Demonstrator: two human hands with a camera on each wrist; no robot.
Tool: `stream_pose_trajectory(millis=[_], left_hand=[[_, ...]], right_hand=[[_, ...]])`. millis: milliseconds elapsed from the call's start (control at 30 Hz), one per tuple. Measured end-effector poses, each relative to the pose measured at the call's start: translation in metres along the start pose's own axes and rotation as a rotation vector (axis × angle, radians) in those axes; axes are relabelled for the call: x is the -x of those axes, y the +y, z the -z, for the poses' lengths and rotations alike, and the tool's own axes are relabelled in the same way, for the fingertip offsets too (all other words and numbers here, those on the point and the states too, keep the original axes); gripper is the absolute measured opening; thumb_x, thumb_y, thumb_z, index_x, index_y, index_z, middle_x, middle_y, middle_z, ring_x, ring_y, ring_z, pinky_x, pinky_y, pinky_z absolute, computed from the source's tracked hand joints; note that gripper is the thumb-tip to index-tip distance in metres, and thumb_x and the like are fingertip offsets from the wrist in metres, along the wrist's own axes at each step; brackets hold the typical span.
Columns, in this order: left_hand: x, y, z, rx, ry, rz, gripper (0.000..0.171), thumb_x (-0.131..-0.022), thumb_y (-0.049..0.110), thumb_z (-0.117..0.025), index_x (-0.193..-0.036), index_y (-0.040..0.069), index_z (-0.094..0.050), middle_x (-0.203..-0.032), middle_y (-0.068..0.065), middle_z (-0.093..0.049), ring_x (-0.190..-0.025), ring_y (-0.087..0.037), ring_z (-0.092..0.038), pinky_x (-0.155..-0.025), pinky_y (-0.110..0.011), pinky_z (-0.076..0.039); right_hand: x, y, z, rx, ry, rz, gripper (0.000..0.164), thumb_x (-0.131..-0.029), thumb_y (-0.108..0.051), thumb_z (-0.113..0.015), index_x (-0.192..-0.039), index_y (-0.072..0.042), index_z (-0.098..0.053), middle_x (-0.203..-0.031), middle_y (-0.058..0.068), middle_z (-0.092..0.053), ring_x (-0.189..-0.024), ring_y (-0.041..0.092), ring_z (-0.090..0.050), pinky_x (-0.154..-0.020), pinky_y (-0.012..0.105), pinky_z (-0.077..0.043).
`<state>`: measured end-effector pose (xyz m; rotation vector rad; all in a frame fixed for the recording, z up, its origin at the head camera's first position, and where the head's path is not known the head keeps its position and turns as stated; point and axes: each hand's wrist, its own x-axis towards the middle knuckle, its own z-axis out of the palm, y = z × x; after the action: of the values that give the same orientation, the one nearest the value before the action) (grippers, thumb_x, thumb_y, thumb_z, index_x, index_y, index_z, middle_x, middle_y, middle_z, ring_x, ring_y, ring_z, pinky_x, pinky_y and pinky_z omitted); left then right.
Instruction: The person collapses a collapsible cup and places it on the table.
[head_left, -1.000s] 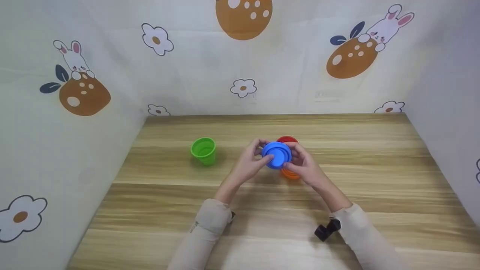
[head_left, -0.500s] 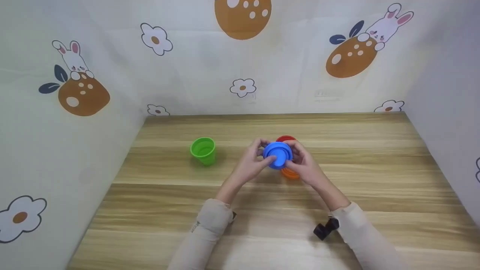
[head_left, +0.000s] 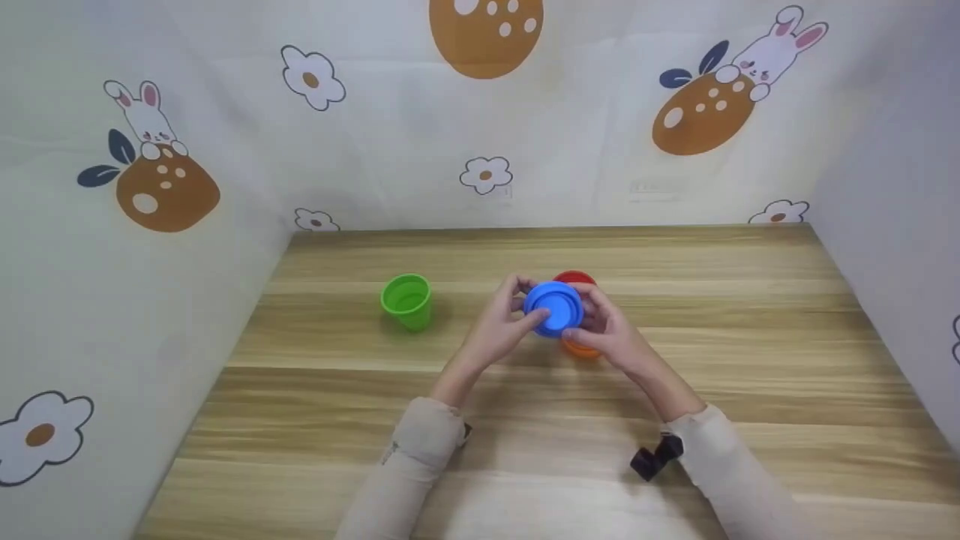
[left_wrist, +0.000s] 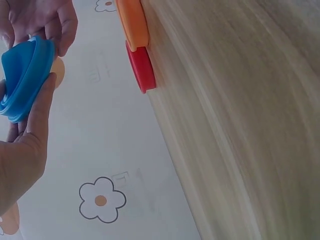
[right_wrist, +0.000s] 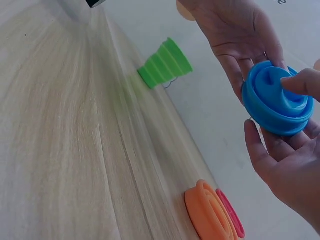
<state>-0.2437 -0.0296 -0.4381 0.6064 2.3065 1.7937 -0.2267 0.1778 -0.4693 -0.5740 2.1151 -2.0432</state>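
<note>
Both hands hold a blue collapsible silicone cup, folded flat into rings, above the table. My left hand grips its left edge, with the thumb on the middle part. On the other side my right hand holds the rim between thumb and fingers. The right wrist view shows the blue cup tilted, its middle dented under a thumb. Beneath and behind the hands, partly covered, lie a folded orange cup and a folded red cup.
A green collapsible cup, fully extended, stands to the left on the wooden table. A patterned cloth wall closes off the back and both sides. A black device sits at the right wrist.
The blue cup has tilted slightly in the hands, and the right thumb has shifted a little toward its lower edge. The other cups have not moved.
</note>
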Motion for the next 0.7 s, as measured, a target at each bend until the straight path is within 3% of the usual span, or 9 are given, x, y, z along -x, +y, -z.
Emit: stream_pose_trajectory(millis=[433,700], left_hand=[[0.0015,-0.0018,-0.001,0.008,0.02,0.03,0.036,-0.099,0.013,-0.061,-0.129,0.002,-0.045,-0.129,-0.018,-0.054,-0.121,-0.032,-0.062,-0.097,-0.04,-0.057],[0.0016,-0.0035,-0.0022,0.02,0.018,0.038,0.034,-0.099,0.013,-0.06,-0.127,0.003,-0.045,-0.127,-0.018,-0.053,-0.117,-0.032,-0.063,-0.09,-0.036,-0.061]], right_hand=[[-0.0024,-0.0029,-0.005,0.083,0.06,-0.014,0.058,-0.092,0.0,-0.066,-0.142,0.003,-0.038,-0.137,0.028,-0.057,-0.122,0.031,-0.061,-0.101,0.024,-0.052],[-0.0041,-0.0029,-0.0085,0.133,0.094,-0.008,0.054,-0.091,0.005,-0.064,-0.139,0.005,-0.04,-0.133,0.03,-0.059,-0.121,0.039,-0.061,-0.102,0.03,-0.053]])
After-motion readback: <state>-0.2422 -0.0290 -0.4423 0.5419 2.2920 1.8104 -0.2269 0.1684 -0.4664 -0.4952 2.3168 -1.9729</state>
